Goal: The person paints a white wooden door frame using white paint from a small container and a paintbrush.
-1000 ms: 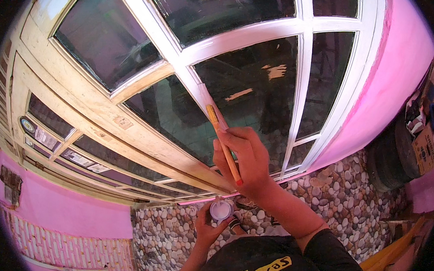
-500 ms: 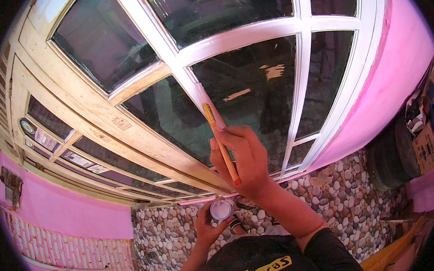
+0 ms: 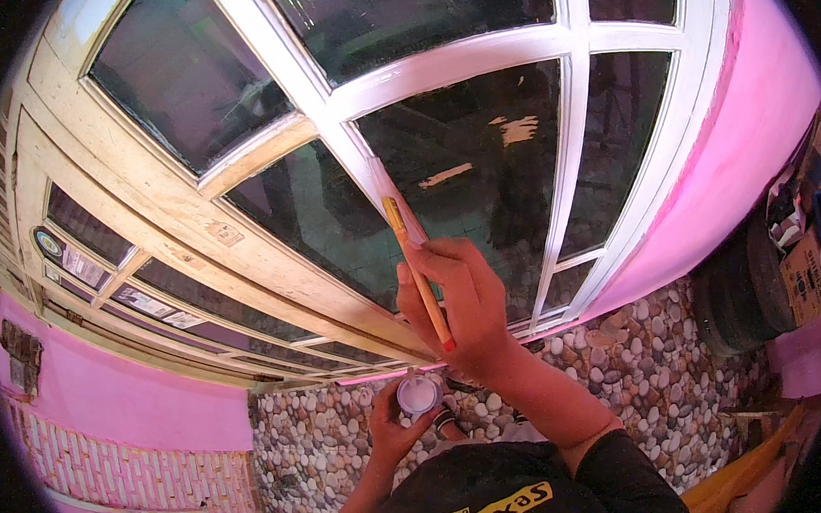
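At lower centre, the left hand [image 3: 394, 432] cups a small white paint pot [image 3: 418, 395] from below. Just above it, the right hand [image 3: 455, 301] pinches an orange-handled brush [image 3: 416, 270], its tip touching the white window bar [image 3: 369, 170] mid-frame, dark glass [image 3: 481, 178] beyond

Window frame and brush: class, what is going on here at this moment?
A person is painting a window frame white. The right hand holds a thin paintbrush with its tip on a diagonal glazing bar. The left hand holds a small cup of white paint lower down, in front of a pebble-patterned wall.
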{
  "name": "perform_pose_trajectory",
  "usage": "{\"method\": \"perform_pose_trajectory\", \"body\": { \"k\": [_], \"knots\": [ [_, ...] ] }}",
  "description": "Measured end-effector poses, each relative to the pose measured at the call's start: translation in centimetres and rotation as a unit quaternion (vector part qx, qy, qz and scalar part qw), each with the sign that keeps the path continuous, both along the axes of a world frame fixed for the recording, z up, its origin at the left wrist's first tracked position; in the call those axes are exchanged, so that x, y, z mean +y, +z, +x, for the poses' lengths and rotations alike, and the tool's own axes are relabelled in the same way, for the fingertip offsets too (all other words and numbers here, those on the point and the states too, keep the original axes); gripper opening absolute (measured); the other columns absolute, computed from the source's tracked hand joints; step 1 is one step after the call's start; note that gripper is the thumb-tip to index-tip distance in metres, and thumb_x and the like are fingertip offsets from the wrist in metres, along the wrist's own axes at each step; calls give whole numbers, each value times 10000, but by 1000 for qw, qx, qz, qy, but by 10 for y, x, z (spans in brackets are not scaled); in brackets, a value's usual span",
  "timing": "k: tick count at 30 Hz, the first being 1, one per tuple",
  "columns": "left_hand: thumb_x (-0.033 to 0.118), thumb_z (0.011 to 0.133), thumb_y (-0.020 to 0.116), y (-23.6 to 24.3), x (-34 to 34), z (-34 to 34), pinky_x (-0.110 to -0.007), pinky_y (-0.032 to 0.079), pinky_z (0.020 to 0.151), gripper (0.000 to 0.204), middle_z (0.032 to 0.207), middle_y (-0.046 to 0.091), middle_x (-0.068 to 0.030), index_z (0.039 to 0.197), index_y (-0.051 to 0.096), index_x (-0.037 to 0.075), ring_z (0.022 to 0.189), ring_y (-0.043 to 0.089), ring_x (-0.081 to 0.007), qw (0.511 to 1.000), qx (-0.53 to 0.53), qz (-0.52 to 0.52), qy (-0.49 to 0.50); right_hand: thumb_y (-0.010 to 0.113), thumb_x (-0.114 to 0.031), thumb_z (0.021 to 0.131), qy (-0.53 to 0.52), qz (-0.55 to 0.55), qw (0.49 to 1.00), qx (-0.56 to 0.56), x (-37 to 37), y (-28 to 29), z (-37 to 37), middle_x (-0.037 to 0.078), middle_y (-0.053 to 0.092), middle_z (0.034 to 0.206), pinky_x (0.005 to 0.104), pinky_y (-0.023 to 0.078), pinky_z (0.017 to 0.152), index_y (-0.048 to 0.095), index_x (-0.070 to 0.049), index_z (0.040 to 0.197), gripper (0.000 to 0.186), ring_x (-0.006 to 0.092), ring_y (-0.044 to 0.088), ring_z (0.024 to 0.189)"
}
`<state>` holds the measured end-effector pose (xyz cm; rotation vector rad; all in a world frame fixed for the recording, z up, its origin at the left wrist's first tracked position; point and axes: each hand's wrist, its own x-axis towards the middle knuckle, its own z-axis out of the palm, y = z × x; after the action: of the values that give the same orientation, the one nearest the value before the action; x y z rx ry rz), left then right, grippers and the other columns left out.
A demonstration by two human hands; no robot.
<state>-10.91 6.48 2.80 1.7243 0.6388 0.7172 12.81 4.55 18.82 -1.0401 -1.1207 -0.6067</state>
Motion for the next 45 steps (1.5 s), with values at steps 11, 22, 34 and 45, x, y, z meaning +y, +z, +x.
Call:
{"method": "perform_pose_trajectory", "body": {
  "k": [11,22,34,45],
  "knots": [
    [25,761,865,2,-1,-2,-399,482,1078,744,1348,567,-184,1384,460,-13,1246,594,-260,1000,9,-6,13,758,72,789,-4,8,1000,-2,0,12,-1,214,653,971,345,549,623,614,41,1107,350,321,676,771],
    [66,744,890,-2,-2,-3,-380,506,1030,734,1243,632,-164,1356,492,-9,1170,634,-238,999,17,-4,30,747,75,803,-5,-41,999,16,-13,8,-4,205,652,963,346,548,635,612,39,1114,341,308,677,768],
    [54,761,872,4,-1,2,-390,493,1049,737,1308,614,-173,1380,477,-5,1213,616,-247,1000,-13,-7,-1,742,67,809,3,-89,996,25,-19,-29,-4,209,644,955,361,547,622,604,46,1129,349,321,667,757],
    [41,771,846,5,-5,4,-417,456,1083,709,1359,584,-182,1370,471,-6,1250,582,-276,1000,-2,-23,-5,738,64,810,-9,-62,998,18,-11,-22,0,205,649,969,358,550,640,606,38,1131,348,318,670,770]
  ]
}}
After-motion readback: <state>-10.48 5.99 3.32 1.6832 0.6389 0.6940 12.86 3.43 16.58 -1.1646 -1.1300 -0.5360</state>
